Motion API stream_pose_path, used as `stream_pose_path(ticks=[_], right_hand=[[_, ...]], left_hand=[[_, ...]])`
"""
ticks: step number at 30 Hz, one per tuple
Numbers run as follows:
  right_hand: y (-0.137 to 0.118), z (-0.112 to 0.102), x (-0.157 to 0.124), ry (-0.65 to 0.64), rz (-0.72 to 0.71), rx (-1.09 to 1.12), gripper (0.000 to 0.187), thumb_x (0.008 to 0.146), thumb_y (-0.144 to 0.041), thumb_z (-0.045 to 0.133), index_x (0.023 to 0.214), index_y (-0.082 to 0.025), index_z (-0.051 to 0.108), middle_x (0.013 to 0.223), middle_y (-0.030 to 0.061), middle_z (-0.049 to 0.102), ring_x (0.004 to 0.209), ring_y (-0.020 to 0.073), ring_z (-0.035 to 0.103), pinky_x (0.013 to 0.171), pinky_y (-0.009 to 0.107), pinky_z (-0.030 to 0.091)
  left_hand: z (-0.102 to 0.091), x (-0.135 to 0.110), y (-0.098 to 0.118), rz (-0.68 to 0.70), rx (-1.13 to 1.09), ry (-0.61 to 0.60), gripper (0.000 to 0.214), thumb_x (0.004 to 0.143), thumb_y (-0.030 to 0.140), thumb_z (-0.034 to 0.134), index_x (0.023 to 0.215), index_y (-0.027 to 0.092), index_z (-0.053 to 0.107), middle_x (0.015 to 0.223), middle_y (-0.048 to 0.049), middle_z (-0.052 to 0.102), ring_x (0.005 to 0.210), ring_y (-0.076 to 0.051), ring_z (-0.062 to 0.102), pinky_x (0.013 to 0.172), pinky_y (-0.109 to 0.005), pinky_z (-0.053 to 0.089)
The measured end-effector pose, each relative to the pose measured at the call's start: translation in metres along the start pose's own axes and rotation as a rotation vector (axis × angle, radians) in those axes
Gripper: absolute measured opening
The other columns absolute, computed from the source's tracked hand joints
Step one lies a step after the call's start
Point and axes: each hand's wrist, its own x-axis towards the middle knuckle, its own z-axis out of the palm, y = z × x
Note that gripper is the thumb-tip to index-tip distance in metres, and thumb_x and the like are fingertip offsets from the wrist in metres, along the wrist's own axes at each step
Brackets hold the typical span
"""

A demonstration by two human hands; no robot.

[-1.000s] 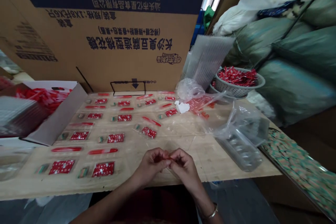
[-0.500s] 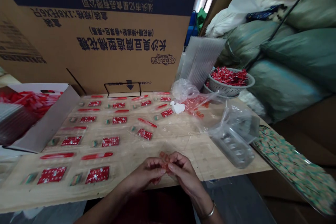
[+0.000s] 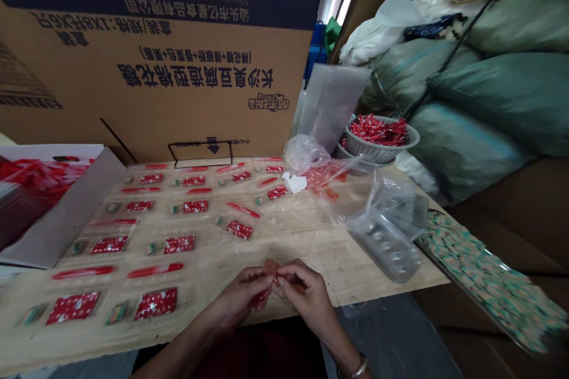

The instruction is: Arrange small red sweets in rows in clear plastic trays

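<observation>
Near the table's front edge, my left hand (image 3: 243, 295) and my right hand (image 3: 307, 293) meet, both with fingers pinched. Between the fingertips is a small reddish, see-through piece (image 3: 270, 266); its kind is hard to make out, as the fingers cover most of it. Left of my hands lie several clear trays, each with a red polka-dot packet (image 3: 156, 303), a small green-striped piece (image 3: 116, 314) and a red stick-like item (image 3: 155, 270). The nearest tray beyond my hands carries another polka-dot packet (image 3: 240, 230).
A large cardboard box (image 3: 195, 106) stands along the back. At left is a white box (image 3: 84, 207) of red items. To the right are clear plastic trays (image 3: 391, 254), a grey basket (image 3: 377, 148) of red packets, and a long tray of green-and-beige pieces (image 3: 484, 272).
The view has turned a little to the right, so the table's things sit further left. My hands stay together at the reddish piece, with fingertips slightly shifted.
</observation>
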Motion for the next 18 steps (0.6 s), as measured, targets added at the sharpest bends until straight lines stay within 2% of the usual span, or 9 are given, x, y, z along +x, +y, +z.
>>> stream_pose_path(ticks=[6, 8, 13, 18], right_hand=[[0.046, -0.055, 0.031, 0.075, -0.123, -0.417, 0.015, 0.083, -0.019, 0.049, 0.086, -0.020, 0.064, 0.083, 0.0053, 0.064, 0.078, 0.0178, 0.060, 0.070, 0.029, 0.047], [0.058, -0.068, 0.041, 0.039, -0.117, -0.515, 0.016, 0.084, -0.019, 0.048, 0.086, -0.020, 0.064, 0.084, 0.0055, 0.064, 0.079, 0.0184, 0.060, 0.071, 0.030, 0.047], [0.065, -0.068, 0.051, -0.055, -0.067, -0.621, 0.017, 0.085, -0.019, 0.047, 0.086, -0.019, 0.064, 0.085, 0.0046, 0.065, 0.079, 0.0175, 0.061, 0.071, 0.028, 0.046], [0.060, -0.065, 0.050, -0.087, -0.021, -0.795, 0.015, 0.084, -0.018, 0.046, 0.084, -0.018, 0.061, 0.083, 0.0049, 0.063, 0.073, 0.0188, 0.060, 0.066, 0.029, 0.044]], left_hand=[[-0.003, 0.000, 0.005, -0.095, -0.138, 0.231, 0.043, 0.051, 0.036, 0.081, 0.086, 0.016, 0.068, 0.054, 0.0062, 0.046, 0.046, -0.003, 0.035, 0.044, -0.016, 0.022], [-0.006, 0.000, 0.006, -0.107, -0.157, 0.250, 0.042, 0.050, 0.035, 0.081, 0.086, 0.016, 0.069, 0.054, 0.0058, 0.047, 0.047, -0.003, 0.036, 0.044, -0.016, 0.023], [-0.007, -0.002, 0.008, -0.093, -0.183, 0.230, 0.040, 0.052, 0.033, 0.081, 0.086, 0.015, 0.069, 0.053, 0.0058, 0.048, 0.045, -0.002, 0.037, 0.042, -0.014, 0.024], [-0.004, -0.003, 0.013, -0.194, -0.307, 0.175, 0.025, 0.064, 0.029, 0.071, 0.084, 0.014, 0.070, 0.065, 0.0006, 0.058, 0.056, -0.005, 0.051, 0.052, -0.015, 0.037]])
